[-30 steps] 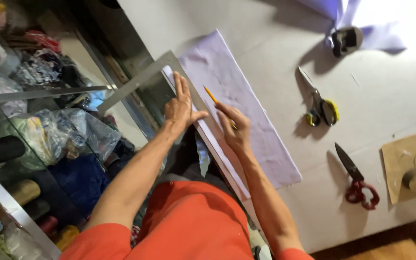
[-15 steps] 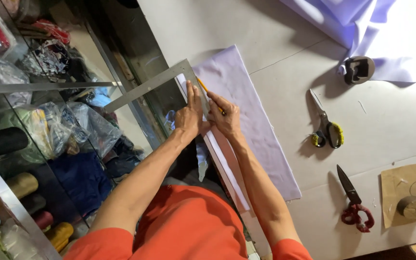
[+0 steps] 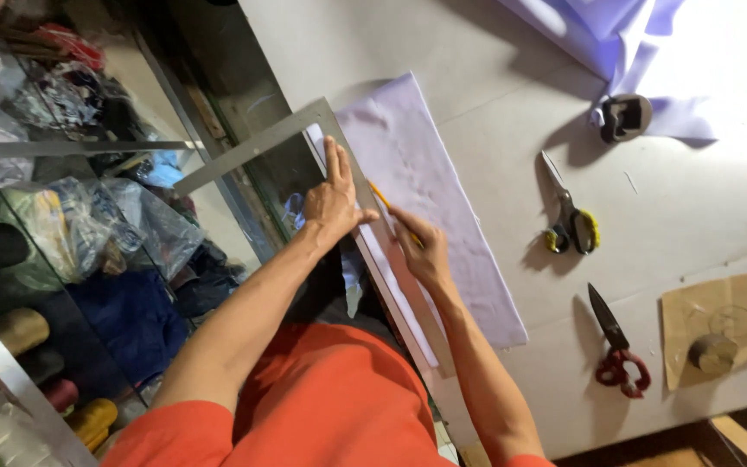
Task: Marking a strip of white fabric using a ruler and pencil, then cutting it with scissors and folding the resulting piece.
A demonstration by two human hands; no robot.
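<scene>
Pressing flat on a metal L-shaped square ruler (image 3: 339,143), the left hand (image 3: 332,201) has its fingers spread open and laid along the ruler's long arm, so that grip is apart and just pinning the ruler down rather than closing around anything. Right beside it, nearly touching, the right hand (image 3: 421,251) is pinched shut on a yellow pencil (image 3: 384,201), with the tip poking out toward the ruler's edge. Both hands sit on a long folded strip of pale lilac fabric (image 3: 430,186) that lies along the near edge of the tabletop (image 3: 494,60), and the ruler's long arm runs along the strip's edge under the left palm while its short arm sticks out past the tabletop toward the shelves. Off to the far side of the right hand, well apart, are yellow-handled scissors (image 3: 571,220), and further along the same side red-handled scissors (image 3: 616,346) lying near a brown piece of cardboard (image 3: 724,324) with a round weight on it. Beyond those, up past the pencil hand, a bigger heap of the same lilac cloth (image 3: 676,52) is bunched with a small dark round gadget (image 3: 622,117) at its edge. Person's wearing an orange shirt (image 3: 313,398), btw.
</scene>
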